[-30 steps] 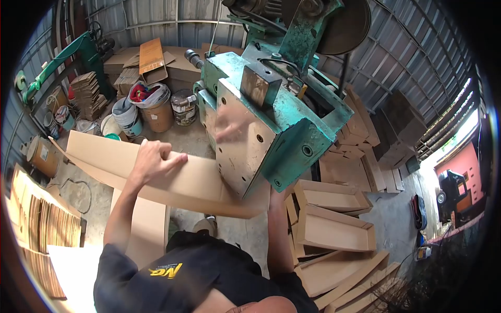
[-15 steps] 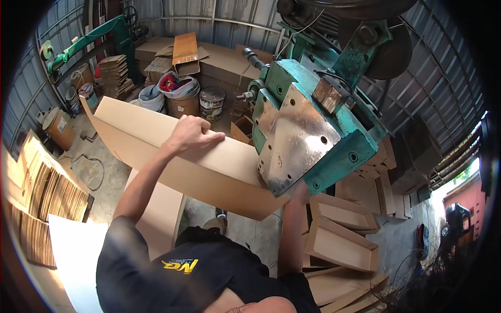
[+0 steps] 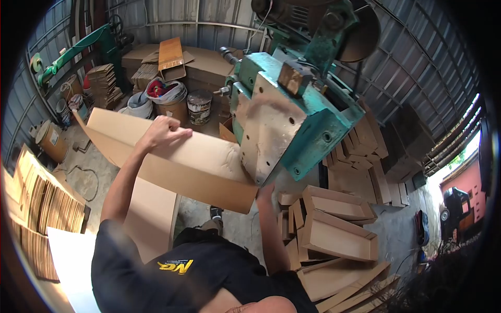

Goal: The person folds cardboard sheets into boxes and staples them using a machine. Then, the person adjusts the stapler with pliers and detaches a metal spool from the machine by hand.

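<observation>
A long folded cardboard box (image 3: 203, 180) spans the middle of the view, its right end against the metal plate of a green machine (image 3: 271, 120). My left hand (image 3: 166, 131) is closed over the box's upper panel, fingers curled and thumb pointing right along it. Creases mark that panel close to the machine. At the box's right end, just below the plate's lower tip, is my right hand (image 3: 266, 191). Its fingers are hidden, so its grip cannot be made out.
Open cardboard trays (image 3: 342, 235) are piled on the floor at right. Flat cardboard stacks (image 3: 57, 203) stand at left, near a white sheet (image 3: 70, 266). Buckets (image 3: 199, 107) sit behind the box. A cardboard panel (image 3: 151, 214) lies below it.
The view has shifted, so the machine and box appear farther left. Creases now show on the upper panel by the plate. My right hand has moved left toward the plate's lower tip.
</observation>
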The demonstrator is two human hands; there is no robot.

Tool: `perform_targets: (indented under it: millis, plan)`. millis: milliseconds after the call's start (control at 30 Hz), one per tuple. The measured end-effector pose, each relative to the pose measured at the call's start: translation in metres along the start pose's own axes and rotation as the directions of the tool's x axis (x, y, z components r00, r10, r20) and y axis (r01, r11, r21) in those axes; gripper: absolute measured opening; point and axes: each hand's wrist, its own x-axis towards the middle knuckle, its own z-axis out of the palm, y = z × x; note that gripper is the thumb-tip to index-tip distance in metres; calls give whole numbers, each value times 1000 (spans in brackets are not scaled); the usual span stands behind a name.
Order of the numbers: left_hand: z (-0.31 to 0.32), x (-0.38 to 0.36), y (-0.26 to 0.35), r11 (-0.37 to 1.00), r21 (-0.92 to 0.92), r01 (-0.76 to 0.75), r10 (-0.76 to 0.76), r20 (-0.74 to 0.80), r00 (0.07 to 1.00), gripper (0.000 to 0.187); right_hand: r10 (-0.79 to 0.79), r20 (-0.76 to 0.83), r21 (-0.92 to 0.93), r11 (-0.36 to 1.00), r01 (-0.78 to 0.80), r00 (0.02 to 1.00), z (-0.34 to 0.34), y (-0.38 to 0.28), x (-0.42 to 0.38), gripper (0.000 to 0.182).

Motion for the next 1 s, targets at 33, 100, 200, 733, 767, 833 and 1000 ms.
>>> perform_targets:
  millis: [33,100,200,733,767,833,1000]
  plan:
    - [-1,-8,3,1000,-21,-3,3,-20,1000,69,2,0,-22,1000,-2,1000,-9,13,-8,30]
    - [-2,-23,4,1000,19,-6,7,-22,1000,67,-15,37,-75,997,18,999,-29,40,-12,30]
    - [-2,-29,4,1000,26,6,-5,-31,1000,66,6,36,-12,1000,-6,999,-36,50,-22,32]
    - [-3,-140,6,986,116,124,-137,120,983,63,88,250,-405,914,22,964,-58,65,-84,58]
    - [1,-153,1,980,135,143,-158,106,982,63,64,326,-392,917,74,943,-61,72,-83,58]
    - [15,-179,-13,970,154,187,-203,93,975,62,75,488,-381,915,135,869,-53,60,-78,49]
    - [78,-227,-26,949,142,282,-302,151,941,61,40,727,-546,639,542,685,41,6,-92,24]
